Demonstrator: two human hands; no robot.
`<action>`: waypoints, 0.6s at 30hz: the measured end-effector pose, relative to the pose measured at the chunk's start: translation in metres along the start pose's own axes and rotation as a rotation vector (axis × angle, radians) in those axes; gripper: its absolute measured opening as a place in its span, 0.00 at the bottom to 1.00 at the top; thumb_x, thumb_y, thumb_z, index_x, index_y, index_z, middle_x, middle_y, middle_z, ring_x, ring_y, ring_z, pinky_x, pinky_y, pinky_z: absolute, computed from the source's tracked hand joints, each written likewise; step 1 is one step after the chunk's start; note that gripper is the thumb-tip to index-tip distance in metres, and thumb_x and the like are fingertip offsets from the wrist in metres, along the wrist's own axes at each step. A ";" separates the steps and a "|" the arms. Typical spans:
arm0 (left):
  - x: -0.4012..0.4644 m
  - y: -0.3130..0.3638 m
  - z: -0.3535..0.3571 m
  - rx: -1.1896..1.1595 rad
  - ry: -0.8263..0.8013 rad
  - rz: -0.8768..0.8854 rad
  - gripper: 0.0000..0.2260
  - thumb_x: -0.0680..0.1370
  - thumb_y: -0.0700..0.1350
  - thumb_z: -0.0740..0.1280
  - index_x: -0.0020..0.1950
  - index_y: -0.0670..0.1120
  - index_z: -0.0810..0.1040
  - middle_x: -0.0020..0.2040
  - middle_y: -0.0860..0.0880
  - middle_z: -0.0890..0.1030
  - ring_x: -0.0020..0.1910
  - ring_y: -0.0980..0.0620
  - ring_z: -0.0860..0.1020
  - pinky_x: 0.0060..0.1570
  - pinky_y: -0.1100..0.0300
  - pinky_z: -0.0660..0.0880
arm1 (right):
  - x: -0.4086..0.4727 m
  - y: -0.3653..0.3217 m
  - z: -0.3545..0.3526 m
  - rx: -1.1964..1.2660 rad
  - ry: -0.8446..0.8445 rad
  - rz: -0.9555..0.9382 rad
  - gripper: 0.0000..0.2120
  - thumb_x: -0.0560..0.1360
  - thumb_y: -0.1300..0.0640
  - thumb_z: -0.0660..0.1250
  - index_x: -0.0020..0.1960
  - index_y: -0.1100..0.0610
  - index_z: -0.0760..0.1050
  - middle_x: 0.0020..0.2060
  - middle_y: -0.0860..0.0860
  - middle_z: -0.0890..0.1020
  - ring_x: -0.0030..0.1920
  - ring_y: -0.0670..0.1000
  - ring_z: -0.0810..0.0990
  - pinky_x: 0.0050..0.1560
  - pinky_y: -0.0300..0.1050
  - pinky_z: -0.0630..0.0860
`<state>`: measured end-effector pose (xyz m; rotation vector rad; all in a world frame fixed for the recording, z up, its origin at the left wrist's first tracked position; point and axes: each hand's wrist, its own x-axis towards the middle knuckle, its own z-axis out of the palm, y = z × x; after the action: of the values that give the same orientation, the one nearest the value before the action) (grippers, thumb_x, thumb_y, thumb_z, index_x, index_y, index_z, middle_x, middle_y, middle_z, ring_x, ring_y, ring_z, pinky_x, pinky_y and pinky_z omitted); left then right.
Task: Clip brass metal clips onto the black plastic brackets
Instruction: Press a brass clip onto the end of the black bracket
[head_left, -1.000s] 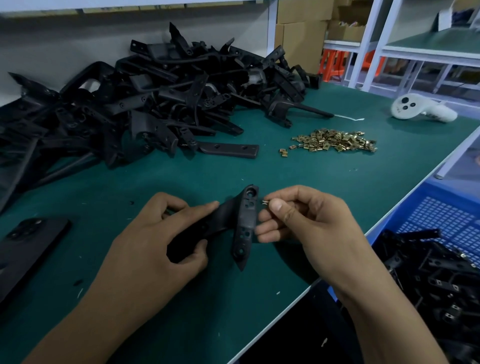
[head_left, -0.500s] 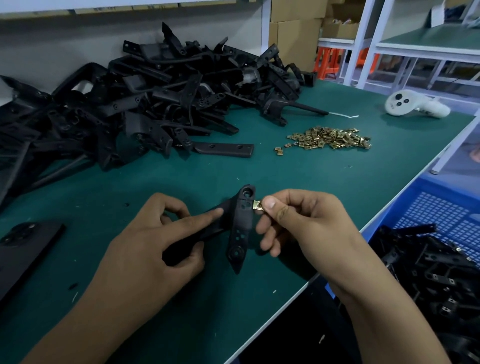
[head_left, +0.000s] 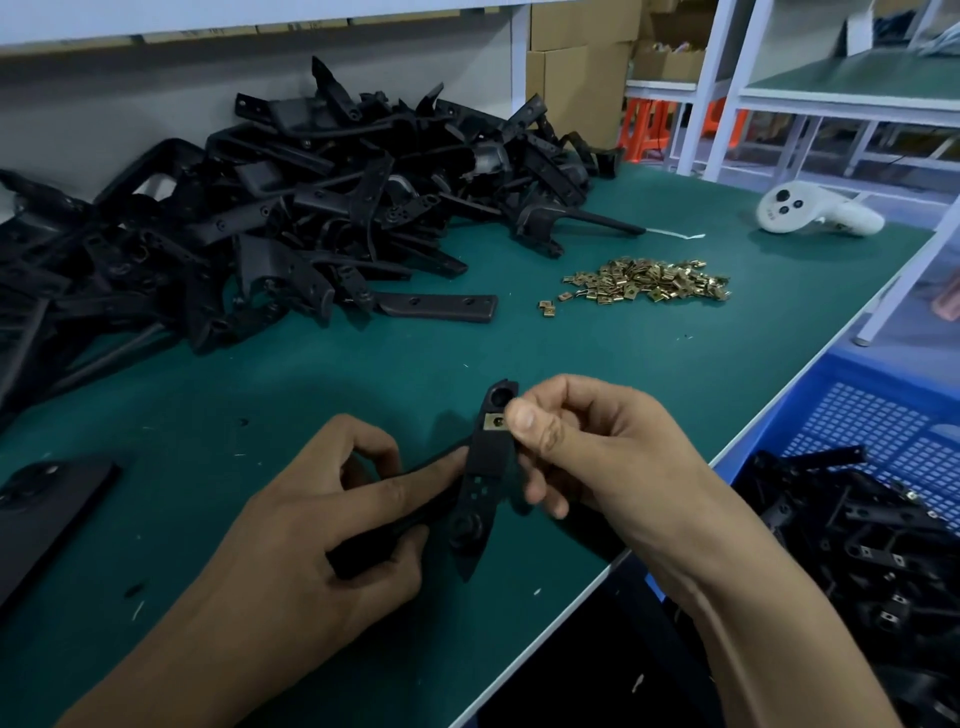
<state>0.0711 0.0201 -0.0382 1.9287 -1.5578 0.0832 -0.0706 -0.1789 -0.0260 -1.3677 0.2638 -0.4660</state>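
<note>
My left hand (head_left: 317, 540) grips a black plastic bracket (head_left: 480, 488) by its arm, index finger stretched along it, just above the green table. A brass clip (head_left: 493, 422) sits on the bracket's upper end, below a round hole. My right hand (head_left: 587, 452) pinches that clip with thumb and forefinger against the bracket's right edge. A heap of loose brass clips (head_left: 649, 280) lies further back on the table. A big pile of black brackets (head_left: 291, 218) fills the back left.
A white handheld controller (head_left: 810, 210) lies at the back right of the green table (head_left: 571, 364). A blue crate (head_left: 878, 421) with black brackets holding clips stands beside the table's right edge. A flat black part (head_left: 47, 509) lies at the left. Cardboard boxes and shelving stand behind.
My right hand has pushed the brass clip from the bracket's right edge onto its upper end, so the clip now lies flat on the bracket. My left hand keeps holding the bracket.
</note>
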 end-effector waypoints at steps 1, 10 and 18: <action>0.000 0.001 -0.001 -0.004 0.009 0.004 0.22 0.75 0.53 0.68 0.69 0.69 0.77 0.54 0.53 0.74 0.41 0.51 0.77 0.39 0.60 0.73 | 0.001 0.001 0.000 -0.012 0.016 -0.011 0.15 0.70 0.50 0.75 0.48 0.60 0.79 0.31 0.53 0.78 0.26 0.50 0.74 0.25 0.39 0.70; 0.000 -0.009 0.002 0.085 0.113 -0.106 0.26 0.72 0.50 0.73 0.69 0.68 0.77 0.53 0.58 0.74 0.47 0.55 0.78 0.44 0.67 0.73 | 0.022 0.003 -0.021 -0.286 0.053 -0.087 0.10 0.77 0.47 0.73 0.54 0.50 0.84 0.40 0.60 0.80 0.36 0.52 0.79 0.32 0.45 0.76; 0.000 -0.014 0.004 0.198 0.073 -0.212 0.24 0.73 0.56 0.74 0.69 0.64 0.78 0.50 0.67 0.71 0.54 0.61 0.73 0.47 0.68 0.69 | 0.119 -0.003 -0.112 -1.233 0.330 -0.165 0.13 0.82 0.59 0.66 0.64 0.50 0.82 0.47 0.51 0.77 0.50 0.54 0.77 0.52 0.44 0.73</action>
<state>0.0826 0.0194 -0.0474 2.2085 -1.3314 0.2213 -0.0163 -0.3326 -0.0345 -2.5216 0.7962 -0.7098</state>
